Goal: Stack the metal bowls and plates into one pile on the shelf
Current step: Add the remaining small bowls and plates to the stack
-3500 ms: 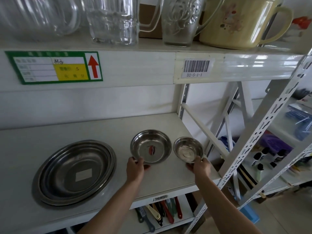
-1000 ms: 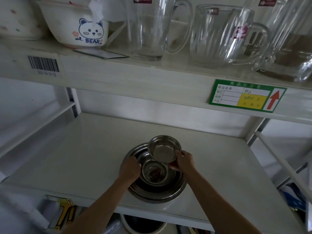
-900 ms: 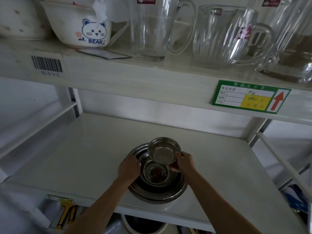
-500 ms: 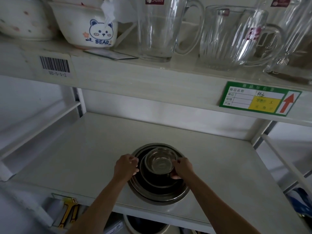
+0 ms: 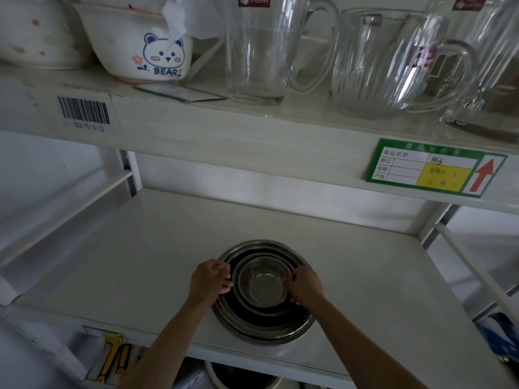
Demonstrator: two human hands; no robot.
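On the white shelf [image 5: 140, 276] stands one pile of metal dishes. The large metal plates [image 5: 266, 329] lie at the bottom. A medium metal bowl [image 5: 241, 265] sits inside them, and the small metal bowl [image 5: 264, 284] is nested in that. My right hand [image 5: 304, 286] grips the small bowl's right rim with curled fingers. At the left rim of the nested bowls, my left hand [image 5: 210, 280] has its fingers curled against the edge; which rim it grips is unclear.
Directly overhead, the upper shelf [image 5: 252, 130] carries glass mugs [image 5: 261, 49], a ceramic bear bowl [image 5: 146, 43] and a green label [image 5: 435, 168]. A white upright and a sloping brace [image 5: 477, 276] stand at the right. Tools show below the front edge [image 5: 112, 357].
My right hand has lowered the small bowl from above the pile into the medium bowl. My left hand has stayed at the left rim. Earlier still, both bowls stood apart on the shelf.
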